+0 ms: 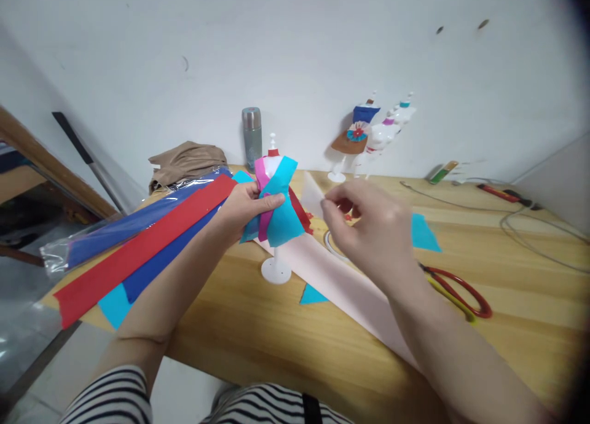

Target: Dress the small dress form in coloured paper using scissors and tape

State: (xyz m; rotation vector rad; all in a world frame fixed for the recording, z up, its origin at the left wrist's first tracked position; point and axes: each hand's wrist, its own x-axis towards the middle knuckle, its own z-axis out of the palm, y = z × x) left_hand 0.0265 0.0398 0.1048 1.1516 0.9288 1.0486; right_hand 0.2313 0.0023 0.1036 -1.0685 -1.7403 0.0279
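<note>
White wall behind, light wooden table point(276, 344) against it; small white dress-form mannequin on a round stand point(275, 270) sits mid-table, left hand point(244, 208) clamped on the cyan and magenta fabric strips point(281, 218) crossed at its waist, likely so the wrap doesn't spring open; right hand point(369, 227) hovers just beside, thumb and forefinger pinched together, can't tell if on anything; pale pink sheet point(341, 282) runs under it, red-handled scissors point(461, 295) near the forearm; long red and blue sheets point(138, 249) overhang the left edge, bare wood in front of the stand
</note>
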